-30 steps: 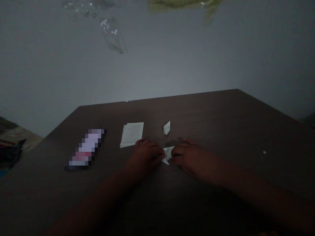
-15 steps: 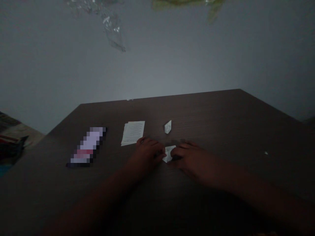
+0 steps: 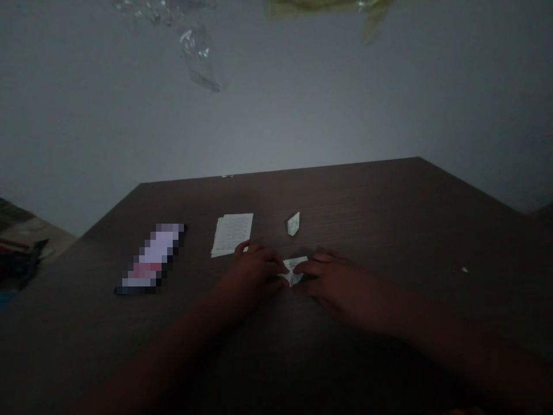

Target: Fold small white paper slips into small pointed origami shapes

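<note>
Between my two hands a small piece of printed paper (image 3: 295,263) lies low on the dark table, its near part creased and partly lifted. My left hand (image 3: 254,268) pinches its left side with thumb and forefinger, the other fingers curled beside it. From the right, my right hand (image 3: 330,276) has its thumb and fingertips on the opposite side of the sheet. Fingers cover both side edges of it. Just beyond stands or lies a small folded paper piece (image 3: 293,223), pointed at its ends, touched by neither hand.
A short stack of printed paper sheets (image 3: 232,233) lies beyond my left hand. Farther left is a phone (image 3: 151,259) with a blurred screen. A tiny white scrap (image 3: 464,269) sits at the right. Behind the table (image 3: 367,196) rises a pale wall (image 3: 302,109).
The paper between my hands has gone from mostly flat to creased in its near part. My fingers have shifted slightly on its sides.
</note>
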The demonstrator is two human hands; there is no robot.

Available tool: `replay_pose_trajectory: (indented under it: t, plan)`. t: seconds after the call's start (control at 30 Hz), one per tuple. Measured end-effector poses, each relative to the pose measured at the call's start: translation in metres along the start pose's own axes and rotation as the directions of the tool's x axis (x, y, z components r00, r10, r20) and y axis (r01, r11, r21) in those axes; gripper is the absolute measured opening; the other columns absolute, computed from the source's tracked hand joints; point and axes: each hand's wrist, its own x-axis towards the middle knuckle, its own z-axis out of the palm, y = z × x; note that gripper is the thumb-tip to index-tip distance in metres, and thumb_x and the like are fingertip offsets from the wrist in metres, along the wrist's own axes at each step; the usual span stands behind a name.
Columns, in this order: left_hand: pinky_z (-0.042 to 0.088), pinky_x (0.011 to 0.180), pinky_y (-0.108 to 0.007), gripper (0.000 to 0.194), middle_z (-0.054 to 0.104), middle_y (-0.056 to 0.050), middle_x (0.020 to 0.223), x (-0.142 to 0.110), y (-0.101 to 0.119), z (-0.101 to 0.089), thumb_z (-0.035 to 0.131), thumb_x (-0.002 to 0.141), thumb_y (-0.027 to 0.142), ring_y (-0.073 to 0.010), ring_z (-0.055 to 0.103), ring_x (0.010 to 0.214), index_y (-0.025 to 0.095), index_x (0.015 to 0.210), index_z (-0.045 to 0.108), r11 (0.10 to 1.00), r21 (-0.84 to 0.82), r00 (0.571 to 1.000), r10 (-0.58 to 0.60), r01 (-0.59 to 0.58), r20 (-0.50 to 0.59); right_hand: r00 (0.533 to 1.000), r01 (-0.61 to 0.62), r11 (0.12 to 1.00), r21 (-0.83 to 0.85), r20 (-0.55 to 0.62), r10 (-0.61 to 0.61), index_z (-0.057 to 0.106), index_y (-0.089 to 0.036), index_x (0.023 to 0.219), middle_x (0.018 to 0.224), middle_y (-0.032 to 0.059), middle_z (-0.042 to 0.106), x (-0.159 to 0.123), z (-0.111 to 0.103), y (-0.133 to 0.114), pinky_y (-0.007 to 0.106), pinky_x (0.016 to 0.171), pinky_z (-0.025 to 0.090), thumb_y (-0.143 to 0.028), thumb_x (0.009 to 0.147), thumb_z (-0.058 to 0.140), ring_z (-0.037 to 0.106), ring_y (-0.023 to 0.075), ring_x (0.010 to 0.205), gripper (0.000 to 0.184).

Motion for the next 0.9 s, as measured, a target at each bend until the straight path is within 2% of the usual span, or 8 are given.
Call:
replay_pose_trajectory:
  t: [0.23,0.5,0.57,0.77,0.9]
  plan:
    - [0.031,0.128,-0.077,0.020,0.083,-0.005,0.127,0.002,0.004,-0.002,0.080,0.103,0.017,-0.0345,0.071,0.128,0.029,0.117,0.088,1.000,0.011,1.000,-0.012,0.012,0.017,0.996,0.049,0.998,0.038,-0.079,-0.045,0.083,-0.022,0.133,0.151,0.0104,0.078,-0.002,0.002,-0.002,0.058,0.122,0.051,-0.009,0.103,0.067,0.070,0.0342,0.130,0.036]
    - [0.031,0.129,-0.076,0.020,0.085,-0.004,0.124,0.003,0.000,0.001,0.079,0.103,0.018,-0.0338,0.072,0.127,0.030,0.115,0.089,1.000,0.014,1.000,-0.013,0.013,-0.003,0.998,0.017,1.000,0.011,-0.064,-0.016,0.074,-0.019,0.146,0.149,0.0128,0.078,0.000,0.009,-0.005,0.065,0.119,0.051,-0.009,0.105,0.062,0.068,0.0385,0.131,0.044]
    - [0.030,0.130,-0.075,0.019,0.085,-0.004,0.124,0.002,-0.001,0.002,0.078,0.104,0.019,-0.0329,0.073,0.127,0.031,0.114,0.089,1.000,0.011,1.000,-0.012,0.012,-0.005,0.997,0.006,1.000,0.028,-0.077,-0.004,0.075,-0.018,0.143,0.142,0.0136,0.080,0.003,0.012,-0.001,0.063,0.116,0.053,-0.009,0.106,0.062,0.068,0.0377,0.128,0.040]
    - [0.029,0.134,-0.065,0.024,0.083,-0.001,0.131,0.001,-0.002,0.000,0.074,0.105,0.015,-0.0297,0.071,0.131,0.032,0.114,0.089,1.000,0.005,1.000,0.005,-0.005,0.009,0.984,0.009,0.990,0.140,-0.178,0.016,0.077,-0.020,0.122,0.119,0.0099,0.082,0.014,0.022,0.015,0.047,0.104,0.056,-0.004,0.103,0.062,0.071,0.0273,0.108,0.029]
    - [0.030,0.131,-0.062,0.024,0.083,0.000,0.132,0.002,-0.003,0.001,0.075,0.106,0.017,-0.0303,0.070,0.130,0.034,0.116,0.088,1.000,-0.001,1.000,-0.001,0.001,0.022,0.970,0.000,0.982,0.190,-0.238,0.046,0.076,-0.022,0.111,0.110,0.0068,0.082,0.020,0.031,0.021,0.045,0.102,0.053,-0.011,0.106,0.067,0.071,0.0254,0.103,0.015]
